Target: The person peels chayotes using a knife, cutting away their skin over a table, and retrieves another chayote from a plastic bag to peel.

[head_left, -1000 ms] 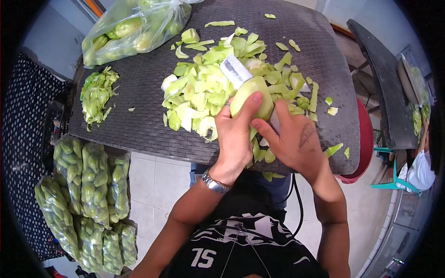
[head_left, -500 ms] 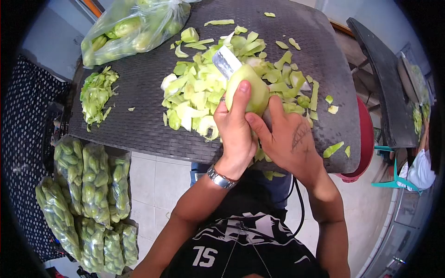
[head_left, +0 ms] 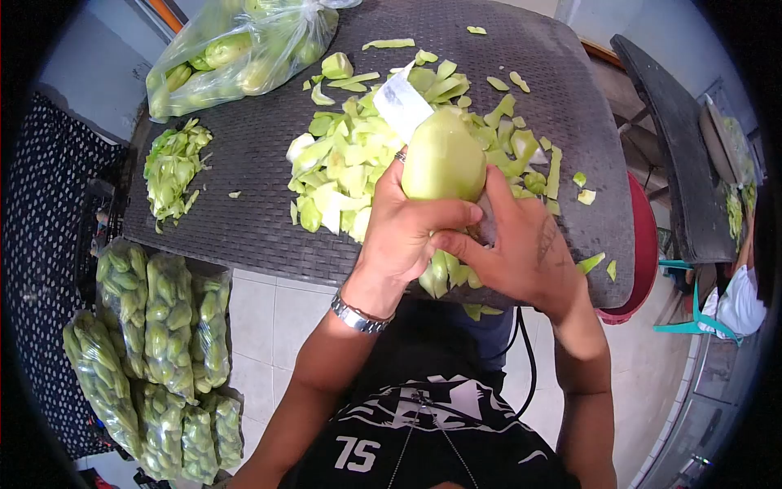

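A rounded, pale green, smoothly peeled fruit [head_left: 445, 156], its exact kind unclear, is gripped by my left hand [head_left: 397, 224]. The thumb bends across its near end. A wide, shiny knife blade [head_left: 402, 104] sticks out past the fruit's far left side, with the rest of the blade hidden behind it. My right hand [head_left: 521, 244] is closed at the fruit's lower right, around what looks like the knife's handle, mostly covered by the fingers. Beneath both hands lies a broad heap of light green peelings [head_left: 346, 163].
The dark woven-pattern table [head_left: 269, 204] carries a clear bag of green fruit [head_left: 244, 61] and a smaller shredded pile [head_left: 173, 167]. Several filled bags [head_left: 169, 318] lie on the floor at left. A red tub [head_left: 639, 261] stands by the table's right edge. Another person's arm [head_left: 746, 240] shows far right.
The fruit has been turned in my left hand and now shows a broader face. My left thumb has moved from its top to its near end. More of the blade shows.
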`<state>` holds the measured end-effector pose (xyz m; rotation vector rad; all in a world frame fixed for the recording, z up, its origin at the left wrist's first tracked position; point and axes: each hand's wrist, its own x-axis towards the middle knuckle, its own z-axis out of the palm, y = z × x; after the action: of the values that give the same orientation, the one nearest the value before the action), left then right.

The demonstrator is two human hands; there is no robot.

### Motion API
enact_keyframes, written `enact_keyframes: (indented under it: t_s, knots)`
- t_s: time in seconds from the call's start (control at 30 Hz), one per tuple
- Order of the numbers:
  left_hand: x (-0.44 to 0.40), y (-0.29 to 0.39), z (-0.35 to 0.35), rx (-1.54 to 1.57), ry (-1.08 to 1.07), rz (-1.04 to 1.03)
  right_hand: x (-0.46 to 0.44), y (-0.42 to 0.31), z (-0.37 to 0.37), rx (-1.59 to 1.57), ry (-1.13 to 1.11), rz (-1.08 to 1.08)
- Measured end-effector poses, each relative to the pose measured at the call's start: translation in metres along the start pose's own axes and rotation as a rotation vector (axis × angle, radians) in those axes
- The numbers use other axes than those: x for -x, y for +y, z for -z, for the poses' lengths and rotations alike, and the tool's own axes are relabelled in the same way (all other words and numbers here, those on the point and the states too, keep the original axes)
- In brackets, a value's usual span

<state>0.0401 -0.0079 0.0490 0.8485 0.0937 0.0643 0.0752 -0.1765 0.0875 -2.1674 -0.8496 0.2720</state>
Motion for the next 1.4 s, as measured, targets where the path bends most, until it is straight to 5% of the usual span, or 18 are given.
enact_keyframes:
  t_s: [0.23,0.37,0.4,0.63,0.77,0.97,1.4]
  knots:
    - [-0.001,0.020,0.016,-0.161,-0.130,0.214,0.010,0.017,0.003,0.245,0.022,0.111]
    - [-0.003,0.035,0.026,-0.506,-0.258,0.071,0.015,0.022,0.007,0.286,0.039,0.150]
    - [0.000,0.050,0.027,-0.512,-0.218,0.276,0.016,0.021,0.008,0.303,0.043,0.114]
    - [0.000,0.000,0.025,-0.125,0.092,0.095,0.016,0.030,-0.019,0.289,0.115,0.050]
    - [0.001,0.001,0.023,-0.121,0.067,0.170,0.017,0.031,-0.020,0.253,0.075,0.036]
    - [-0.001,-0.029,-0.004,0.040,0.144,-0.137,0.010,0.024,-0.027,0.132,0.134,0.014]
    - [-0.007,-0.041,-0.026,0.227,0.150,-0.260,0.011,0.012,-0.025,-0.008,0.097,-0.021]
